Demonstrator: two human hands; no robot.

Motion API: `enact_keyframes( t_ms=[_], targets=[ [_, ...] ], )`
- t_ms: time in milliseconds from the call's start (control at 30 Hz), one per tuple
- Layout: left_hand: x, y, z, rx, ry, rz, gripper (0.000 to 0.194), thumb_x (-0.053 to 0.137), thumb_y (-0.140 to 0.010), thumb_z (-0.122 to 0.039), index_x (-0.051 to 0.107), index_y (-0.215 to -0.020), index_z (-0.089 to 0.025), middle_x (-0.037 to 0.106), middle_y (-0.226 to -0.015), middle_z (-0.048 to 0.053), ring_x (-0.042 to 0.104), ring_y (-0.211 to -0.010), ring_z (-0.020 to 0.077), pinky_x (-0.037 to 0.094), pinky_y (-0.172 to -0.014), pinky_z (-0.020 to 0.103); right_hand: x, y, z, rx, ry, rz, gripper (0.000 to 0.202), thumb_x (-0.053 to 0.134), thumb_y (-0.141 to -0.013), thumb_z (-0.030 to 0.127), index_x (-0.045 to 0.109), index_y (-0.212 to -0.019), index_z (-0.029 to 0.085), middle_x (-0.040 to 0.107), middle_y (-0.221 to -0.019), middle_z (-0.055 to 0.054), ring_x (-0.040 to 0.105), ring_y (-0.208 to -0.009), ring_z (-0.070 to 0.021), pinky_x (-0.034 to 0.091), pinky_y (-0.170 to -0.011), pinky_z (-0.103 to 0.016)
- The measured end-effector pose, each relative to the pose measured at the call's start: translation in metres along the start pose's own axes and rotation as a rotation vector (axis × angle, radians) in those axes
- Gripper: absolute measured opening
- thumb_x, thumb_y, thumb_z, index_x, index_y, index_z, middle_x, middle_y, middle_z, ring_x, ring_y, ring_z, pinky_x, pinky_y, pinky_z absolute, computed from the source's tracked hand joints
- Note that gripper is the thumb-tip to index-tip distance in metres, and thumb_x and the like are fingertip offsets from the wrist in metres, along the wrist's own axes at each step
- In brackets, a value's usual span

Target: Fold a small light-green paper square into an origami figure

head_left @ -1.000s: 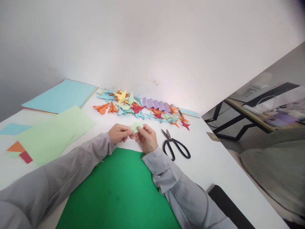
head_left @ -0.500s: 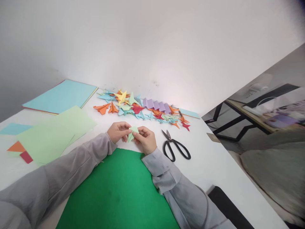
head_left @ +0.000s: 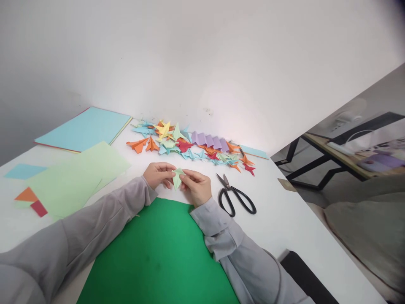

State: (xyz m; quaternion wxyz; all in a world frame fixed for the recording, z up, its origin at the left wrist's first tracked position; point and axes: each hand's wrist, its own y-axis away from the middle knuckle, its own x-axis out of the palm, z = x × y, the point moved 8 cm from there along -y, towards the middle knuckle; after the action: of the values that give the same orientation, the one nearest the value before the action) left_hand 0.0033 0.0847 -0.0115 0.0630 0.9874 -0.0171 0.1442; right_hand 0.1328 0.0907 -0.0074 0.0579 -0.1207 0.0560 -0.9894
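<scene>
A small folded piece of pale green paper (head_left: 177, 180), kite-shaped with its point downward, is held up between my two hands. On its left edge my left hand (head_left: 157, 175) pinches it between thumb and fingers. My right hand (head_left: 198, 186) grips the other side, its thumb lying over the paper's front. Both hands are just beyond the top edge of a large green sheet (head_left: 158, 249). Black-handled scissors (head_left: 236, 196) lie to the right of my right hand, blades partly spread and pointing away.
Many folded paper pieces (head_left: 185, 145) are heaped along the wall, beside a pleated purple strip (head_left: 210, 141). At left lie blue sheets (head_left: 84, 128), pale green sheets (head_left: 76, 181) and small scraps (head_left: 27, 195). A black flat object (head_left: 305, 274) rests by my right forearm.
The folded paper's upper part has narrowed into a kite shape, and my right hand has shifted slightly to the right. The whole view has moved a little.
</scene>
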Motion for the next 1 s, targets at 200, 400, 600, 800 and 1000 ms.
enact_keyframes(
  t_ms=[200, 400, 600, 800, 1000],
  targets=[
    [-0.003, -0.001, 0.003, -0.051, 0.057, -0.018, 0.023, 0.075, -0.044, -0.014, 0.064, -0.063, -0.007, 0.059, -0.04, 0.003, 0.055, -0.035, 0.0141, 0.045, -0.032, 0.022, 0.002, -0.001, -0.001, 0.012, -0.028, 0.016, 0.015, 0.072, -0.055, 0.018, 0.072, -0.07, 0.017, 0.058, -0.038, 0.003, 0.045, -0.033, -0.0071, 0.035, -0.036, -0.021],
    [-0.002, 0.0, 0.002, -0.077, 0.068, 0.007, 0.017, 0.073, -0.045, -0.011, 0.066, -0.061, -0.007, 0.059, -0.041, 0.005, 0.056, -0.036, 0.0164, 0.042, -0.03, 0.022, 0.002, 0.0, -0.001, 0.024, -0.032, 0.027, 0.015, 0.072, -0.055, 0.018, 0.072, -0.07, 0.018, 0.057, -0.039, 0.003, 0.044, -0.034, -0.0065, 0.033, -0.036, -0.02],
    [-0.002, 0.0, 0.001, -0.101, 0.048, 0.015, 0.017, 0.071, -0.047, -0.011, 0.068, -0.063, -0.008, 0.06, -0.043, 0.005, 0.056, -0.037, 0.0155, 0.041, -0.03, 0.021, 0.004, 0.0, 0.001, 0.008, -0.009, 0.058, 0.012, 0.071, -0.056, 0.017, 0.072, -0.067, 0.019, 0.055, -0.038, 0.004, 0.043, -0.034, -0.0063, 0.032, -0.036, -0.02],
    [0.002, 0.004, -0.002, -0.063, 0.01, 0.045, 0.035, 0.072, -0.051, -0.022, 0.067, -0.083, -0.007, 0.059, -0.043, 0.002, 0.057, -0.039, 0.0149, 0.045, -0.034, 0.022, 0.001, 0.0, 0.002, -0.018, 0.031, 0.047, 0.008, 0.068, -0.058, 0.015, 0.071, -0.062, 0.02, 0.054, -0.037, 0.004, 0.043, -0.034, -0.0067, 0.032, -0.038, -0.021],
    [0.006, 0.007, -0.007, 0.055, -0.219, 0.036, 0.041, 0.074, -0.053, -0.034, 0.066, -0.082, -0.006, 0.057, -0.041, 0.0, 0.053, -0.035, 0.0115, 0.044, -0.036, 0.021, 0.0, 0.0, 0.005, -0.052, 0.07, 0.023, 0.007, 0.068, -0.059, 0.017, 0.07, -0.065, 0.018, 0.054, -0.039, 0.005, 0.043, -0.034, -0.0073, 0.033, -0.037, -0.021]
  ],
)
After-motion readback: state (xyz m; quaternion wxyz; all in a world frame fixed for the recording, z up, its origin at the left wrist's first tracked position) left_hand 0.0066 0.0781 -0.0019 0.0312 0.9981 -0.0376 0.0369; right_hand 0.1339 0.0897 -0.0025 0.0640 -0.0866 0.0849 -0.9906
